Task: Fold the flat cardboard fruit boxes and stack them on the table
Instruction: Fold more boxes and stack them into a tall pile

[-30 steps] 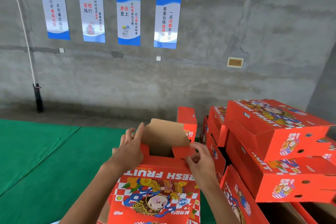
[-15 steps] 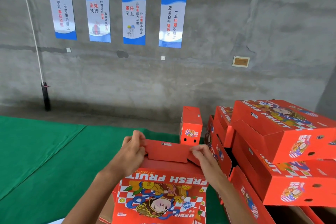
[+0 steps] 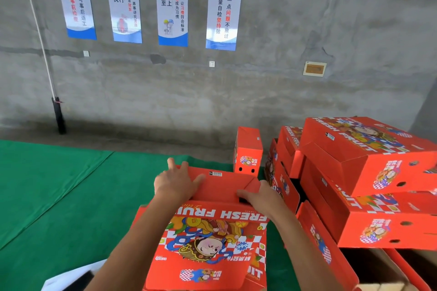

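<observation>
A red printed "FRESH FRUIT" cardboard box (image 3: 208, 241) lies in front of me on the green table (image 3: 59, 196), its far end flap (image 3: 222, 184) folded down flat. My left hand (image 3: 175, 179) lies across the flap's left part, thumb stretched over the flap and fingers reaching past its far edge. My right hand (image 3: 260, 196) holds the flap's right corner, with the fingertips tucked at a small tab there. To the right, several folded red boxes (image 3: 369, 172) are stacked.
One small red box (image 3: 248, 151) stands upright behind the flap. More red boxes lean on edge at the right (image 3: 283, 184), and open brown cardboard (image 3: 383, 274) shows at the lower right. A concrete wall with posters rises behind. A white sheet (image 3: 71, 279) lies at the lower left.
The raised brown end flap has been folded down over the box end. Both hands followed it down; the left hand now lies spread on it.
</observation>
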Demonstrator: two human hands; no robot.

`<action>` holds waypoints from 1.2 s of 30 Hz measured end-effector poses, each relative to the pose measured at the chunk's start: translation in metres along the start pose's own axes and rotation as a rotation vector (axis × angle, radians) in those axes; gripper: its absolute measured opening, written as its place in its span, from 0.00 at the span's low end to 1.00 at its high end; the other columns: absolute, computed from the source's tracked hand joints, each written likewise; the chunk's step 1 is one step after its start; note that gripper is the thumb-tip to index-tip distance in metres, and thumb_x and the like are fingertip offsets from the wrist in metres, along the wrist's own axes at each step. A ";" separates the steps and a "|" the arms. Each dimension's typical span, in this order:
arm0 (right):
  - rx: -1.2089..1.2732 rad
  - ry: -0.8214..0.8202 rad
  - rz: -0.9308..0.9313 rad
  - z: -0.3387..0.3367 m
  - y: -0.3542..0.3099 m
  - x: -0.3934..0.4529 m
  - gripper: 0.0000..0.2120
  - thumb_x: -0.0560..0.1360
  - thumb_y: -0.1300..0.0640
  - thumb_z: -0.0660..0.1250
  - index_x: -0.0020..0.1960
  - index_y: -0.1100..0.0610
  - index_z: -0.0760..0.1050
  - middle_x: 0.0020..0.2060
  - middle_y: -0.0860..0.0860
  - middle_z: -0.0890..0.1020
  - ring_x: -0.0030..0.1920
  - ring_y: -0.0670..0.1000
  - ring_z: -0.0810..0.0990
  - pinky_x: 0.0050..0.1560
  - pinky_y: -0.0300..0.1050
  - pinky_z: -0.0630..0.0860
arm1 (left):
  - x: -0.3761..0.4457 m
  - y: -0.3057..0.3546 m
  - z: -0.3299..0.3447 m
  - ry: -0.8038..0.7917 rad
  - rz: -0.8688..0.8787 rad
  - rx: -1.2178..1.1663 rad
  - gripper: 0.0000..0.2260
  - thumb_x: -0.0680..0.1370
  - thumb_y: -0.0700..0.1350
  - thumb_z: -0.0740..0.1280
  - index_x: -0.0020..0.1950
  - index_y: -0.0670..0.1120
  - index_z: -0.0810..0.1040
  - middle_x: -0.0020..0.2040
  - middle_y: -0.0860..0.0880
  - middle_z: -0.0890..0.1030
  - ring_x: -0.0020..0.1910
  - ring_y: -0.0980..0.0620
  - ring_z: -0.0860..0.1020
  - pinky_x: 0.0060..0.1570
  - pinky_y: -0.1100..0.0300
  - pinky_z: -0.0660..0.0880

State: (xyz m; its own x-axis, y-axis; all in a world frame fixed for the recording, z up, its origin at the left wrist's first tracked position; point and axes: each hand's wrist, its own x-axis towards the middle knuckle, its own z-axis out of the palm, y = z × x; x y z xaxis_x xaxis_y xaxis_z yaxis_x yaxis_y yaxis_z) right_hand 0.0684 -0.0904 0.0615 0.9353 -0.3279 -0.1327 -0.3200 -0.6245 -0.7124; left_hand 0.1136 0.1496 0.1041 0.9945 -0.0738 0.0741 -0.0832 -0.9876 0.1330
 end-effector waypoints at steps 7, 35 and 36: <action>0.814 -0.424 0.494 -0.018 0.049 -0.014 0.41 0.74 0.20 0.52 0.61 0.56 0.75 0.55 0.64 0.83 0.55 0.68 0.81 0.46 0.65 0.84 | 0.004 -0.015 0.001 0.013 0.150 -0.266 0.40 0.74 0.77 0.56 0.82 0.60 0.57 0.84 0.50 0.46 0.82 0.37 0.47 0.70 0.31 0.65; 0.773 -0.463 0.578 0.026 0.078 -0.054 0.23 0.83 0.45 0.61 0.34 0.55 0.74 0.35 0.48 0.76 0.30 0.44 0.68 0.29 0.34 0.69 | -0.004 0.042 0.019 0.002 0.477 0.087 0.41 0.73 0.78 0.57 0.82 0.61 0.54 0.84 0.48 0.53 0.83 0.43 0.46 0.73 0.29 0.34; 0.789 -0.449 0.592 0.029 0.079 -0.055 0.24 0.83 0.45 0.61 0.33 0.56 0.74 0.34 0.48 0.76 0.30 0.43 0.67 0.27 0.34 0.68 | -0.005 0.041 0.019 -0.042 0.473 0.088 0.43 0.72 0.79 0.58 0.82 0.63 0.53 0.84 0.49 0.52 0.83 0.43 0.46 0.73 0.29 0.34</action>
State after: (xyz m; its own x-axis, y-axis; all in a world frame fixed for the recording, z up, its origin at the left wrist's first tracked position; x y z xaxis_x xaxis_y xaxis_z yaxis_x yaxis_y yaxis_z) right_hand -0.0037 -0.1014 -0.0077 0.6855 -0.0374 -0.7271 -0.7018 0.2320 -0.6735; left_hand 0.1064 0.1065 0.0903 0.8507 -0.5215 0.0663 -0.5232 -0.8522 0.0098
